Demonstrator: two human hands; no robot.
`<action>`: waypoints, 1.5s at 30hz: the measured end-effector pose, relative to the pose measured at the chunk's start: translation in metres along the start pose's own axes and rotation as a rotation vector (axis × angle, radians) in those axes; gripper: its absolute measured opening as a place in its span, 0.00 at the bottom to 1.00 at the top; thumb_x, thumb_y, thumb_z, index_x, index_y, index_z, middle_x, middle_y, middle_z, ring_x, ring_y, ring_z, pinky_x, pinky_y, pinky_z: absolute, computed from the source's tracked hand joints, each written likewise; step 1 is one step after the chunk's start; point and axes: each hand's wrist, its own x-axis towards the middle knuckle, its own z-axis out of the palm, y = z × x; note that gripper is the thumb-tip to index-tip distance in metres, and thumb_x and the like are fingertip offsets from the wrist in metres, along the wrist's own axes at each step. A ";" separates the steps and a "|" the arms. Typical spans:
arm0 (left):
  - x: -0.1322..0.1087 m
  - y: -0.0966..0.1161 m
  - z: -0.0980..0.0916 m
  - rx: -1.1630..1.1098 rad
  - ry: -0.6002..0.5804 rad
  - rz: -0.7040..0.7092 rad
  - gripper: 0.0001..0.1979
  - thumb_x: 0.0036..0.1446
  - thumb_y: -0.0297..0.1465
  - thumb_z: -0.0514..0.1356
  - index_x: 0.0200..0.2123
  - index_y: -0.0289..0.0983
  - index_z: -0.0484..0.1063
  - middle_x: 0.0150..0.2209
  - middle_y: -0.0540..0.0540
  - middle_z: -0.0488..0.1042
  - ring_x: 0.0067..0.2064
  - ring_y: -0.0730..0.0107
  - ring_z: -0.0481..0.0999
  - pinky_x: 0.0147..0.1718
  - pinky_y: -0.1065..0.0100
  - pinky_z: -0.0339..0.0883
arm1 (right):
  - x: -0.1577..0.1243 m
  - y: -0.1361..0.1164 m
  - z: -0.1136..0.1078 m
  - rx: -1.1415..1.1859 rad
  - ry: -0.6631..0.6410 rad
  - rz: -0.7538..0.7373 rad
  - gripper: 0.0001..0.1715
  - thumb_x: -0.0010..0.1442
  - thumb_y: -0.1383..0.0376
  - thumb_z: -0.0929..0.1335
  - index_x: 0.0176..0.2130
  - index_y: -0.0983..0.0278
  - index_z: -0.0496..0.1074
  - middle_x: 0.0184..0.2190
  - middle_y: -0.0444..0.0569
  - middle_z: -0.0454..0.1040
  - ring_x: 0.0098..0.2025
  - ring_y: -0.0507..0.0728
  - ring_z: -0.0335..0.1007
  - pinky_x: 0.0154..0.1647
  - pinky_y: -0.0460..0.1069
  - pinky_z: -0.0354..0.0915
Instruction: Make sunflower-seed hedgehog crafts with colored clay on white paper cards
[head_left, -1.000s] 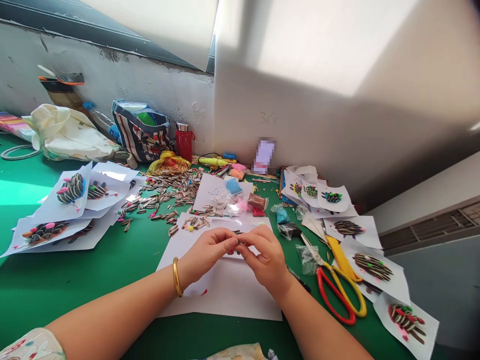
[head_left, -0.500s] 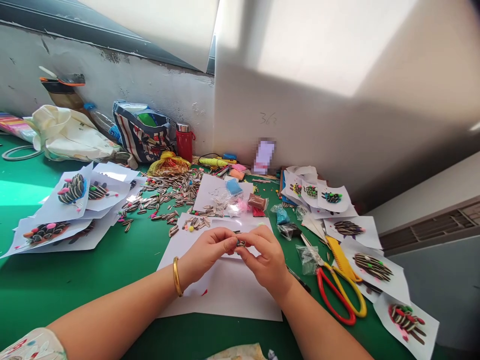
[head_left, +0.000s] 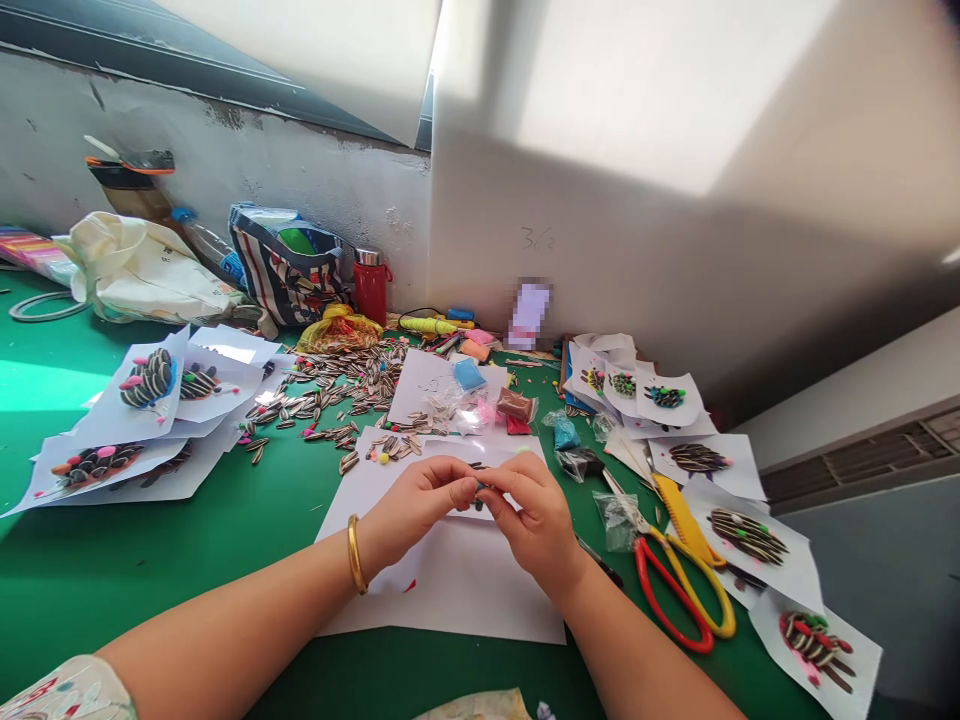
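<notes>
My left hand, with a gold bangle at its wrist, meets my right hand above the white paper. The fingertips of both are pinched together on a tiny piece of blue clay, mostly covered by the fingers. Just behind and below them, a smaller white sheet carries dark striped seeds, partly hidden by my hands. Loose sunflower seeds and a small yellow ball lie beyond my left hand.
Scissors and a yellow cutter lie right of my right hand. Clay packets sit ahead. Seed-decorated sheets are stacked left, others right. A seed heap, red flask and bags stand near the wall.
My fingertips have closed in more tightly around the blue piece, so less of it shows. Both hands stay in nearly the same place over the paper.
</notes>
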 end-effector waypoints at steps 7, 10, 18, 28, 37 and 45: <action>0.000 -0.001 0.000 0.032 0.001 0.015 0.17 0.55 0.44 0.64 0.33 0.35 0.78 0.31 0.45 0.75 0.35 0.67 0.72 0.39 0.65 0.69 | 0.000 0.003 0.001 -0.018 -0.011 0.010 0.15 0.65 0.66 0.67 0.51 0.56 0.76 0.33 0.49 0.74 0.37 0.57 0.69 0.37 0.54 0.67; 0.001 0.000 0.001 0.053 0.002 0.020 0.17 0.55 0.45 0.64 0.31 0.35 0.77 0.30 0.46 0.75 0.35 0.68 0.72 0.38 0.67 0.69 | 0.000 0.003 0.001 -0.018 -0.011 0.015 0.14 0.64 0.65 0.68 0.49 0.56 0.76 0.34 0.49 0.75 0.37 0.58 0.69 0.38 0.54 0.67; -0.001 0.002 0.002 0.077 -0.051 0.024 0.18 0.58 0.46 0.62 0.31 0.35 0.76 0.31 0.46 0.75 0.35 0.67 0.73 0.38 0.66 0.70 | 0.000 0.001 0.001 -0.003 -0.024 0.034 0.09 0.64 0.65 0.68 0.44 0.57 0.77 0.33 0.49 0.74 0.37 0.58 0.69 0.38 0.54 0.66; 0.000 0.000 0.002 0.121 -0.049 0.055 0.19 0.59 0.46 0.60 0.32 0.35 0.76 0.30 0.46 0.74 0.35 0.68 0.72 0.38 0.67 0.69 | 0.001 0.002 -0.001 0.009 -0.064 -0.004 0.13 0.65 0.67 0.67 0.48 0.57 0.77 0.33 0.48 0.74 0.37 0.57 0.68 0.40 0.54 0.65; 0.001 0.000 0.000 0.073 -0.008 0.018 0.18 0.56 0.45 0.63 0.29 0.34 0.76 0.29 0.48 0.72 0.34 0.70 0.70 0.36 0.69 0.66 | 0.001 0.002 0.000 0.013 -0.027 0.022 0.11 0.63 0.64 0.70 0.47 0.57 0.76 0.33 0.48 0.74 0.37 0.57 0.68 0.39 0.53 0.66; 0.000 0.001 0.002 0.089 -0.025 0.024 0.20 0.59 0.47 0.60 0.31 0.34 0.76 0.29 0.47 0.72 0.34 0.69 0.71 0.38 0.67 0.67 | 0.000 0.004 -0.001 -0.002 -0.015 0.020 0.08 0.64 0.65 0.69 0.43 0.58 0.77 0.33 0.48 0.74 0.38 0.57 0.68 0.39 0.53 0.65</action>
